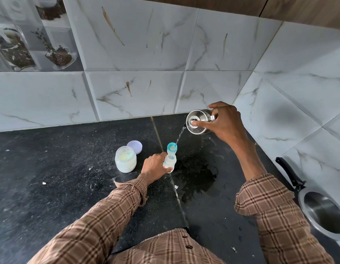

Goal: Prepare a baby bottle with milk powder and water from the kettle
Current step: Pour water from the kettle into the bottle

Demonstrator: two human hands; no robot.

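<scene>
A small clear baby bottle (170,159) with a teal neck ring stands open on the black counter (70,168). My left hand (154,166) grips its lower body from the left. My right hand (225,121) holds a small steel kettle (196,121) tilted left above the bottle, with a finger pressed on the lid knob. A thin stream of water (179,137) runs from the spout into the bottle's mouth. Left of the bottle stands an open jar of milk powder (125,159), and its lilac lid (134,147) lies just behind it.
A wet patch (195,174) spreads on the counter right of the bottle. A steel pan with a black handle (321,212) sits at the right edge. Marble-look tiled walls (136,88) meet in a corner behind the kettle.
</scene>
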